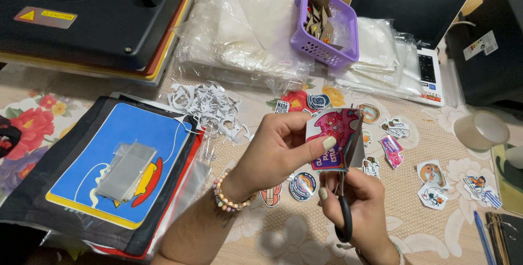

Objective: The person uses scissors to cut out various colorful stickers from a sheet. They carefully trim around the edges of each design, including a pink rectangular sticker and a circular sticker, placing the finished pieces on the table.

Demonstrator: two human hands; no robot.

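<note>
Centre frame: left hand (278,148) fingers pinch pink cat sticker sheet (333,138); right hand (357,199) grips black-handled scissors (343,210), mid-cut. Many cut-out paper stickers (433,183) lie right; white offcut scraps (207,107) piled upper centre.

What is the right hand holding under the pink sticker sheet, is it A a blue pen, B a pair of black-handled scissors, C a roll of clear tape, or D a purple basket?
B: the right hand grips black-handled scissors just below the pink sticker sheet that the left hand pinches; the pen, tape roll and purple basket all lie apart on the table.
</note>
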